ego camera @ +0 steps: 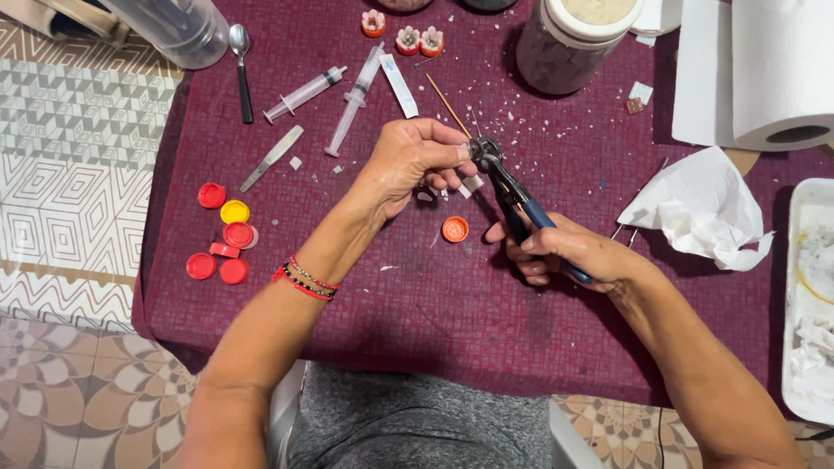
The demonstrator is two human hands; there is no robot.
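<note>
We see the right hand (569,252) wrapped around the blue handles of a pair of pliers (512,195), squeezing them together so the dark head pinches something small up at the fingertips of the left hand (417,156). The left hand is curled tight, thumb and fingers pressed onto a small whitish piece (472,182) right at the pliers' head, most likely steadying it so the tool can bite; what exactly the piece is, we cannot tell. Both hands hang just above the maroon tablecloth (434,304), near the middle of the table, probably so that crumbs fall on the cloth: white flecks (521,117) lie scattered just beyond the hands.

A thin wooden stick (445,102) runs from the pliers' head away to the far left. An orange bottle cap (454,228) lies on the cloth between the two wrists, close at hand. Further left, a cluster of red and yellow caps (221,239) sits near the table edge, kept apart from the work. On the far side lie two syringes (334,91), a spoon (241,61), a small metal file (272,157) and a lidded jar (573,39). To the right, a paper towel roll (769,69) and a crumpled tissue (699,213) stay within reach, beside a white tray (795,260) at the right edge
</note>
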